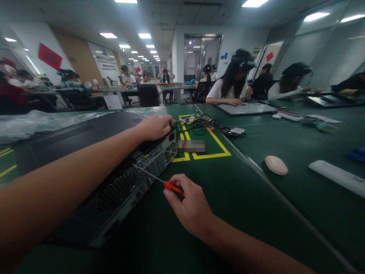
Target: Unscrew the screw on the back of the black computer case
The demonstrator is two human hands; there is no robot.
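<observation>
Black desktop computer case (85,133) lies on green table (216,182), fan grille (170,151) at its rear, contents hidden. Left hand (155,128) rests atop case, cannot tell if gripping; right hand (194,203) pinches orange-handled screwdriver (169,185), tip at case's rear.

Screwdriver (169,185) partly hidden, forearms (74,175) cropped

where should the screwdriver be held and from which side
Probably best by its orange handle, from the lower right, where the right hand grips it: the handle is thicker than the shaft, which slants up and left toward the computer case.
</observation>
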